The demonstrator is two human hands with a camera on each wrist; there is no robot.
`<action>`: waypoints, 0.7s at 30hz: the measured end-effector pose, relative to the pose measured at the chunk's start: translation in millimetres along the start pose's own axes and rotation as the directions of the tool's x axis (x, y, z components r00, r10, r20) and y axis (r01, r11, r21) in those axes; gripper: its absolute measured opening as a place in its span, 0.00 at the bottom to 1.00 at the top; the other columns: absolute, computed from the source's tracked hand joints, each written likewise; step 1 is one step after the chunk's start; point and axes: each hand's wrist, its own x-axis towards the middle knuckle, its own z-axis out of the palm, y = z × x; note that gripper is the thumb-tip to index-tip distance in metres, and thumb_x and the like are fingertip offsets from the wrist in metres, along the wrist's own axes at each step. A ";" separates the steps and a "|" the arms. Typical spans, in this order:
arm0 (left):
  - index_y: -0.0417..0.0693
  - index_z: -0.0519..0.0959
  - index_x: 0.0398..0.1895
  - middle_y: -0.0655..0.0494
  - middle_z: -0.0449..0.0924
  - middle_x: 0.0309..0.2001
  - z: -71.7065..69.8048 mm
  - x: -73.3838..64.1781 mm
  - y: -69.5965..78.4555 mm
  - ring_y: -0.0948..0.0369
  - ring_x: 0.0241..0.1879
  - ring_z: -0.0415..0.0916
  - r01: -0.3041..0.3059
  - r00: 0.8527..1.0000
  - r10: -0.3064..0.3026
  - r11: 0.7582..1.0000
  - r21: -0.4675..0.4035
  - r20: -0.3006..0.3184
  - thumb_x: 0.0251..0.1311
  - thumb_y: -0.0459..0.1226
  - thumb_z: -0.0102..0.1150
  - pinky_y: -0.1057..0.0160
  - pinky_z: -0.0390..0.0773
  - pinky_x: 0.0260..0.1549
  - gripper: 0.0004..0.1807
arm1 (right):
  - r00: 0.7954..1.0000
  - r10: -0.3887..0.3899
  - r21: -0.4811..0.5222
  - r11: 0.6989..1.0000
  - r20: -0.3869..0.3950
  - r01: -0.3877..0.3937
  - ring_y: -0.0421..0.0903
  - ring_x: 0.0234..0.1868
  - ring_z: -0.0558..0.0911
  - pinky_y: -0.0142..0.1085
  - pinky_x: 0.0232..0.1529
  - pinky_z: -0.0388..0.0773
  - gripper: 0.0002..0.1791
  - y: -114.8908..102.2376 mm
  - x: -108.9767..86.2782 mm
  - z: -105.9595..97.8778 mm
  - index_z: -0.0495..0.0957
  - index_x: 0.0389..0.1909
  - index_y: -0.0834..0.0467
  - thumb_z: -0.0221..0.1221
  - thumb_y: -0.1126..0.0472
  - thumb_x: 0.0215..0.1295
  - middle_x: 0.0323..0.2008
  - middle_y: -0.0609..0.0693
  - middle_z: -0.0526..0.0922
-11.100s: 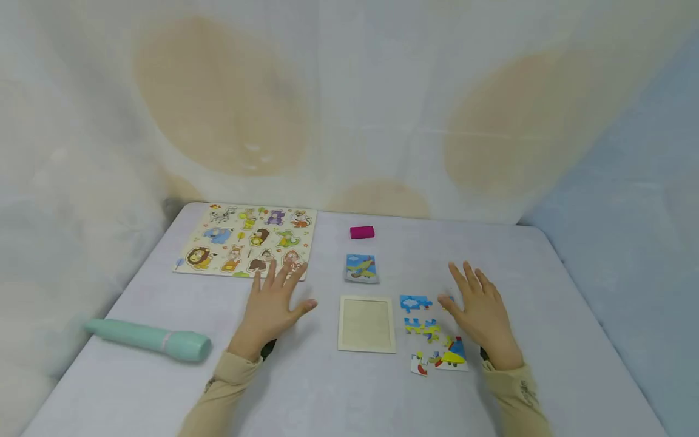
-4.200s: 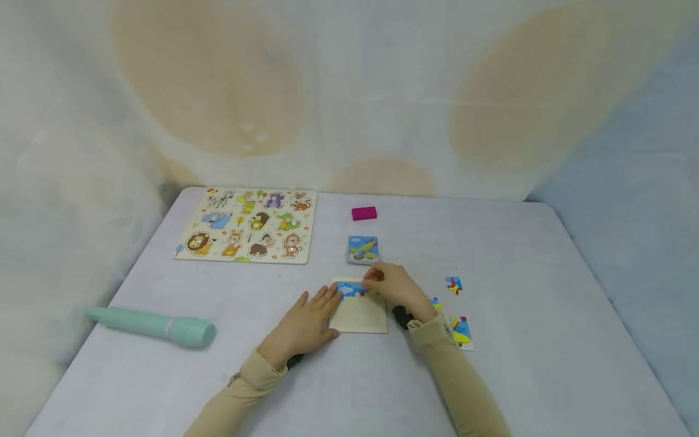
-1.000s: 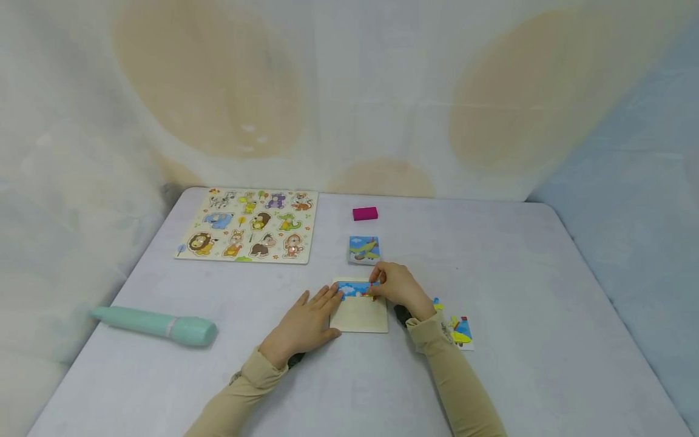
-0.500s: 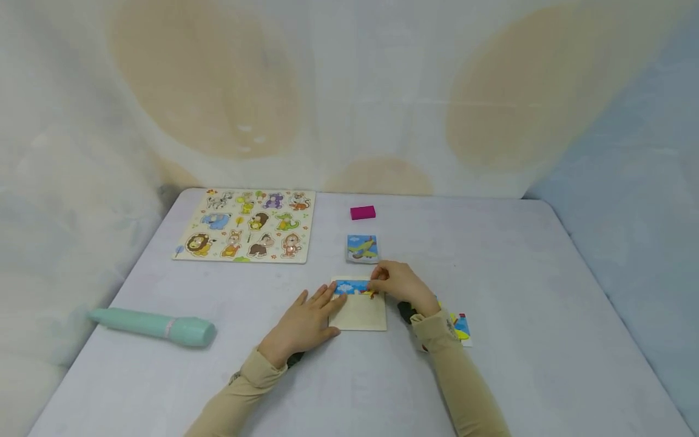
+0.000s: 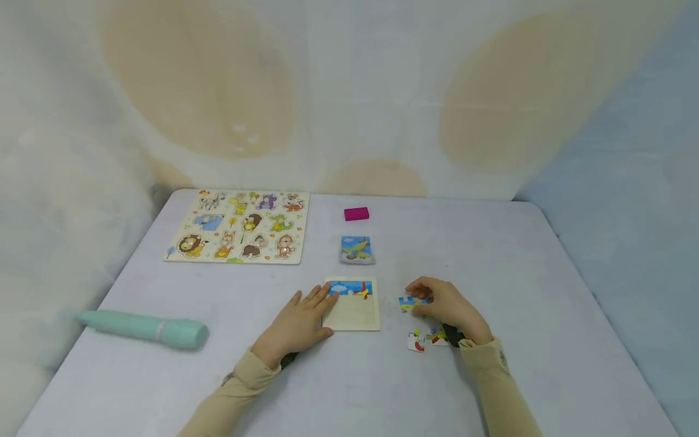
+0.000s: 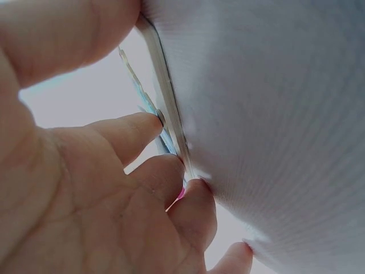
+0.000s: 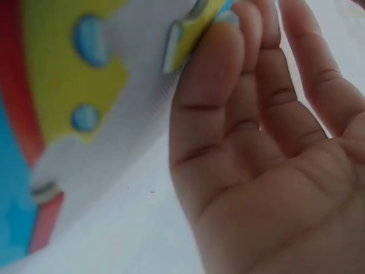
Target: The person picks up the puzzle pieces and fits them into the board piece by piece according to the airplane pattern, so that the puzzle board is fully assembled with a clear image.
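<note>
My left hand (image 5: 297, 325) lies with its fingers fairly straight along the left edge of a small wooden puzzle tray (image 5: 349, 314). In the left wrist view the fingertips touch the tray's side (image 6: 165, 85). A row of sky-blue puzzle pieces (image 5: 343, 287) fills the tray's top, ending at the right in a red and yellow one. To the tray's right, my right hand (image 5: 453, 308) pinches a blue and yellow puzzle piece (image 5: 406, 303) between thumb and fingers. Loose pieces (image 5: 416, 342) lie below that hand, some partly hidden by its wrist.
Behind the tray stands a small airplane picture block or pack (image 5: 357, 250), and farther back a magenta block (image 5: 357, 213). An animal puzzle board (image 5: 240, 227) lies at the back left. A mint-green, microphone-like object (image 5: 144, 328) rests on the left side.
My right hand has let go of the red and yellow piece in the tray's top right corner and moved right, down to the loose pieces. The left hand stays at the tray.
</note>
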 end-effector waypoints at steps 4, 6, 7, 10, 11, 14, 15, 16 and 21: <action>0.47 0.60 0.73 0.48 0.53 0.76 0.3 -1.0 -0.7 0.49 0.75 0.53 0.003 1.000 -0.003 1.000 -0.011 0.001 0.62 0.49 0.61 0.38 0.53 0.70 0.39 | 1.000 -0.019 -0.018 1.000 -0.010 0.019 0.45 0.42 0.76 0.39 0.47 0.74 0.20 0.2 -1.0 2.6 0.79 0.48 0.58 0.69 0.68 0.53 0.44 0.50 0.83; 0.48 0.60 0.74 0.48 0.52 0.76 0.6 -0.8 -1.0 0.49 0.75 0.52 0.000 1.000 0.000 1.000 -0.007 0.005 0.62 0.49 0.60 0.38 0.53 0.70 0.39 | 1.000 -0.026 -0.022 0.999 -0.010 0.026 0.45 0.40 0.75 0.38 0.44 0.74 0.20 -1.4 -0.8 2.5 0.79 0.48 0.59 0.68 0.69 0.52 0.43 0.50 0.82; 0.47 0.60 0.74 0.48 0.52 0.76 1.6 -0.6 -1.3 0.49 0.75 0.52 -0.001 1.000 0.001 1.000 -0.011 0.004 0.62 0.49 0.60 0.38 0.52 0.71 0.39 | 1.000 -0.022 -0.023 0.999 -0.005 0.022 0.44 0.39 0.74 0.36 0.42 0.74 0.19 -1.8 0.0 2.6 0.79 0.47 0.59 0.68 0.70 0.53 0.41 0.50 0.82; 0.46 0.59 0.74 0.48 0.52 0.76 3.1 0.0 -2.2 0.49 0.75 0.51 0.000 1.000 0.001 1.000 -0.013 0.003 0.62 0.49 0.60 0.39 0.52 0.71 0.40 | 1.000 -0.021 -0.018 1.000 0.012 0.021 0.44 0.33 0.71 0.33 0.34 0.71 0.16 -3.1 1.8 2.0 0.79 0.45 0.60 0.66 0.71 0.54 0.35 0.51 0.78; 0.45 0.59 0.74 0.48 0.52 0.76 3.2 0.3 -2.6 0.49 0.75 0.52 0.001 1.000 -0.001 1.000 -0.013 0.001 0.62 0.49 0.60 0.39 0.52 0.71 0.40 | 1.000 -0.019 -0.019 1.000 0.013 0.020 0.44 0.33 0.71 0.33 0.33 0.70 0.15 -3.5 2.6 1.7 0.79 0.44 0.61 0.65 0.71 0.55 0.34 0.51 0.77; 0.43 0.58 0.74 0.48 0.52 0.76 2.5 1.1 -3.5 0.49 0.75 0.52 0.007 1.000 -0.007 1.000 -0.015 -0.003 0.62 0.49 0.60 0.39 0.52 0.71 0.41 | 1.000 -0.004 -0.021 1.000 0.005 0.004 0.44 0.32 0.71 0.33 0.33 0.70 0.12 -5.0 4.5 0.9 0.78 0.40 0.60 0.65 0.70 0.56 0.32 0.51 0.76; 0.42 0.58 0.74 0.48 0.52 0.76 1.9 1.1 -3.6 0.49 0.75 0.51 0.010 1.000 -0.010 1.000 -0.016 -0.001 0.62 0.49 0.61 0.39 0.51 0.71 0.42 | 1.000 0.001 -0.025 1.000 0.000 -0.001 0.44 0.33 0.72 0.33 0.33 0.71 0.11 -5.5 5.0 0.8 0.78 0.39 0.60 0.65 0.70 0.56 0.32 0.51 0.76; 0.42 0.57 0.74 0.48 0.52 0.76 1.8 1.2 -3.8 0.49 0.76 0.51 0.012 1.000 -0.012 1.000 -0.016 0.000 0.61 0.49 0.61 0.39 0.52 0.71 0.42 | 1.000 0.007 -0.026 1.000 -0.003 -0.007 0.44 0.33 0.73 0.33 0.34 0.71 0.10 -6.2 5.4 0.9 0.78 0.38 0.59 0.65 0.69 0.56 0.33 0.51 0.77; 0.41 0.57 0.74 0.47 0.51 0.77 2.0 0.6 -4.6 0.49 0.76 0.49 0.019 1.000 -0.019 1.000 -0.022 0.013 0.61 0.51 0.61 0.41 0.51 0.72 0.43 | 1.000 -0.004 -0.009 1.000 0.011 0.004 0.44 0.33 0.73 0.35 0.35 0.73 0.06 -16.3 12.5 6.9 0.80 0.39 0.57 0.63 0.66 0.60 0.34 0.50 0.80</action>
